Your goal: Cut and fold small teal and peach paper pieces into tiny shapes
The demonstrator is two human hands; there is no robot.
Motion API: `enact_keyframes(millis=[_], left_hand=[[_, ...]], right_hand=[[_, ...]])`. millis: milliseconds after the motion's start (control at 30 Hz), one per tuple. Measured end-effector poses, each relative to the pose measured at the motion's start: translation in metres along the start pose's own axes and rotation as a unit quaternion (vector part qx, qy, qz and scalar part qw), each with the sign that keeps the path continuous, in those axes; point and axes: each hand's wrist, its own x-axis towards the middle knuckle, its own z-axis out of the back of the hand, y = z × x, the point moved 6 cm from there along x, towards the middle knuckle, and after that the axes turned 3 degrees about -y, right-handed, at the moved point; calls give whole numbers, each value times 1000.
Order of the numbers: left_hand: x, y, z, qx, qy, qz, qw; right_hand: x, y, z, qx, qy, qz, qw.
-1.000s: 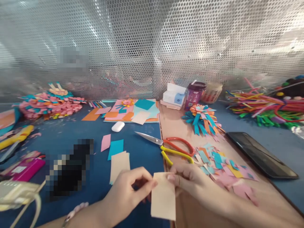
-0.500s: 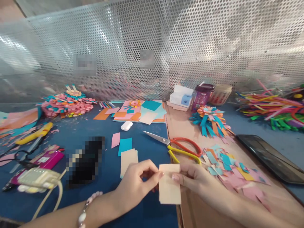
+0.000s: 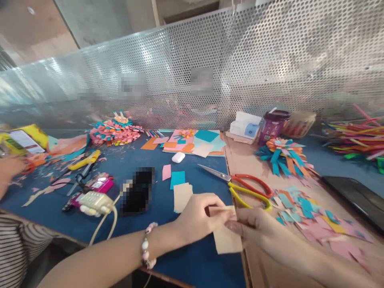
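Note:
My left hand [image 3: 204, 218] and my right hand [image 3: 255, 226] meet over a small stack of cream paper [image 3: 228, 241]. The left fingers and thumb pinch its upper edge; the right thumb and fingers grip its right side. Just beyond my left hand lies another cream paper piece [image 3: 182, 196], with a blue paper square [image 3: 178, 179] and a pink paper piece [image 3: 166, 172] behind it. Past my right hand rest scissors [image 3: 237, 182] with one red and one yellow handle, blades pointing to the back left.
Paper scraps [image 3: 309, 208] and a dark phone [image 3: 357, 204] lie at right. A paper flower [image 3: 283, 156] sits near a purple cup [image 3: 273, 126]. At left are a yellow cutter [image 3: 85, 160], a cream charger [image 3: 96, 202] and another person's hand [image 3: 10, 172].
The view has swung left, bringing another person's hand and striped clothing into sight. My left fingers have moved across the top of the cream paper, closer to my right thumb.

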Motion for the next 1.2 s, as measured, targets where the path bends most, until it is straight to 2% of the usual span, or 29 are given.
enact_keyframes(millis=[133,300,400,700,900,1033,1200], left_hand=[[5,-2,8,-20,-47,-19,999],[11,5,18,-50,-76,-11,996],[13,7,20,-56,-84,-34,994],[18,15,28,-55,-139,-52,987],[20,16,22,-56,-96,-86,990],[20,20,22,-56,-88,-89,991],[19,20,22,-57,-77,-91,991]], right_hand=[[7,4,-1,39,-3,27,999],[14,1,2,86,-15,41,995],[18,-2,4,76,-16,40,996],[25,-11,13,29,-26,56,998],[23,-16,14,20,-19,38,999],[25,-20,14,19,2,58,998],[24,-19,13,28,-2,61,998]])
